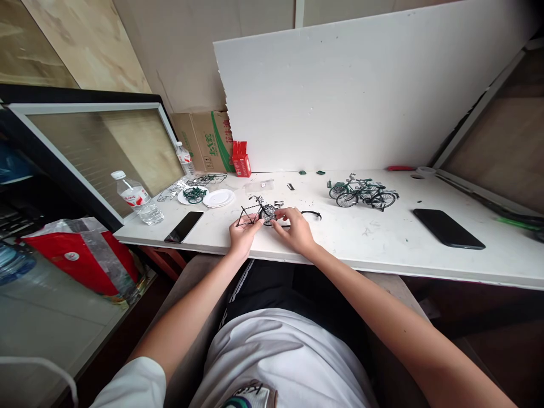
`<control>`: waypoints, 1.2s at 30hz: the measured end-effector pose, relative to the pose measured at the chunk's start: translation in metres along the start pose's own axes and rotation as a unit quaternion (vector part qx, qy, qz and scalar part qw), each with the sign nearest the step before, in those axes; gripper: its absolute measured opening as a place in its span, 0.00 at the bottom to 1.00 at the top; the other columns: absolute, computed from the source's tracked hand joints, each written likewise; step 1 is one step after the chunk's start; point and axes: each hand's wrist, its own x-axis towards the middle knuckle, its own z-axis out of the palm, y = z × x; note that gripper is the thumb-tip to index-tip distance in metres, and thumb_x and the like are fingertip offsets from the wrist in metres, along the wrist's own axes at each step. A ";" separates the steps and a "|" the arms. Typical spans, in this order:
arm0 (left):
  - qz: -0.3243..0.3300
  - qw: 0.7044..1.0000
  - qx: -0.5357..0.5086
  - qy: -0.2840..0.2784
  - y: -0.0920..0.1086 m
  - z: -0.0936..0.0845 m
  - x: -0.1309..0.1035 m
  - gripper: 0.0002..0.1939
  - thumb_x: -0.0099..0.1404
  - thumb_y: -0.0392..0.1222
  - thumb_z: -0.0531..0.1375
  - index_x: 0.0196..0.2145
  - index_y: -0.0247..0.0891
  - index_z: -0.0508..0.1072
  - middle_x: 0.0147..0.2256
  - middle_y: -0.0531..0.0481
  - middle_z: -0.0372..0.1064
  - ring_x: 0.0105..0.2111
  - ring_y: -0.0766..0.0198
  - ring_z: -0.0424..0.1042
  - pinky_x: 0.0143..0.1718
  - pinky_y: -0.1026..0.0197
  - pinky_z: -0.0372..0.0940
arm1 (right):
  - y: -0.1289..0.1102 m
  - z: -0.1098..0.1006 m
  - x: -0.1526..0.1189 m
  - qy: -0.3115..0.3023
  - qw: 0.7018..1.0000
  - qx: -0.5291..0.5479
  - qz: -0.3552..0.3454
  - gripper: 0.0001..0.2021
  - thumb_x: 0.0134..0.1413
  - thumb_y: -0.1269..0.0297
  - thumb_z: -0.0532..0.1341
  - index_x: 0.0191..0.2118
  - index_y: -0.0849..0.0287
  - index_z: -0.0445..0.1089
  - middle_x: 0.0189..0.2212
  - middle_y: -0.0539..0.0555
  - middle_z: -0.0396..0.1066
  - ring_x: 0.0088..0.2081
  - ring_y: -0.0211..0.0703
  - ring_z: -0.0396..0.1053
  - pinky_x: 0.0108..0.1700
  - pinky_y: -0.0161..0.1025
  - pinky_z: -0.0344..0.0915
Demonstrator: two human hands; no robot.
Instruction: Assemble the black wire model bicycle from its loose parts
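Note:
A black model bicycle [256, 207], with one small spoked wheel [267, 212] showing at its front, is held near the table's front edge. My left hand [242, 237] grips its frame from below, thumb on top. On the wheel's right side, the bent fingers of my right hand [298, 229] close on the wheel; my fingers partly hide the contact. Just beyond my right hand lies a curved black strip [313, 214]. Further right stand finished-looking model bicycles, a green one [339, 190] and a black one [347, 198], close together.
On the white table [340, 243], a phone [184, 226], white plates [219, 198] with green parts [194, 195] nearby, and a water bottle [138, 198] stand left. A black phone-like slab [448, 228] lies right. A white board [340, 96], carton [204, 141] and red box [241, 160] line the back.

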 end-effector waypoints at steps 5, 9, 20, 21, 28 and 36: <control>0.014 1.000 0.024 -0.007 -0.002 0.000 -0.002 0.25 0.44 0.42 0.82 0.39 0.34 0.81 0.40 0.41 0.81 0.42 0.53 0.81 0.55 0.46 0.73 | -0.002 0.001 -0.002 -0.019 0.999 -0.036 0.010 0.12 0.72 0.57 0.60 0.47 0.55 0.80 0.43 0.59 0.82 0.49 0.53 0.76 0.50 0.46 0.70; 0.015 0.999 0.033 -0.003 -0.001 0.000 -0.003 0.26 0.44 0.43 0.82 0.39 0.33 0.82 0.40 0.40 0.82 0.41 0.53 0.81 0.54 0.46 0.74 | -0.002 0.002 -0.005 -0.012 0.998 -0.057 0.012 0.12 0.72 0.57 0.60 0.47 0.54 0.81 0.43 0.59 0.82 0.47 0.53 0.77 0.47 0.45 0.70; 0.037 0.997 0.058 -0.016 -0.001 0.001 -0.007 0.23 0.46 0.42 0.81 0.38 0.34 0.82 0.40 0.40 0.82 0.40 0.53 0.82 0.52 0.48 0.76 | -0.002 0.012 -0.006 -0.064 0.974 -0.218 0.011 0.16 0.78 0.57 0.50 0.48 0.57 0.73 0.40 0.63 0.79 0.47 0.56 0.71 0.31 0.41 0.56; 0.038 0.997 0.060 -0.019 -0.001 0.002 -0.007 0.23 0.46 0.42 0.81 0.38 0.34 0.82 0.40 0.40 0.82 0.41 0.53 0.82 0.52 0.48 0.76 | -0.003 0.013 -0.005 -0.068 0.972 -0.225 0.010 0.16 0.79 0.57 0.50 0.47 0.57 0.73 0.40 0.64 0.79 0.47 0.56 0.71 0.31 0.41 0.55; 0.040 0.995 0.079 -0.035 0.000 0.001 -0.008 0.23 0.46 0.43 0.81 0.38 0.33 0.82 0.39 0.39 0.82 0.39 0.53 0.82 0.49 0.50 0.76 | -0.008 0.009 -0.003 -0.086 0.963 -0.249 0.055 0.24 0.80 0.54 0.47 0.38 0.58 0.75 0.35 0.63 0.79 0.35 0.50 0.73 0.32 0.42 0.51; 0.032 0.997 0.065 -0.012 -0.005 -0.001 -0.002 0.25 0.45 0.44 0.81 0.39 0.33 0.81 0.40 0.39 0.82 0.41 0.54 0.82 0.52 0.48 0.75 | -0.018 0.002 -0.006 -0.075 0.969 -0.234 0.031 0.15 0.78 0.55 0.52 0.50 0.56 0.73 0.43 0.58 0.80 0.45 0.47 0.74 0.32 0.40 0.52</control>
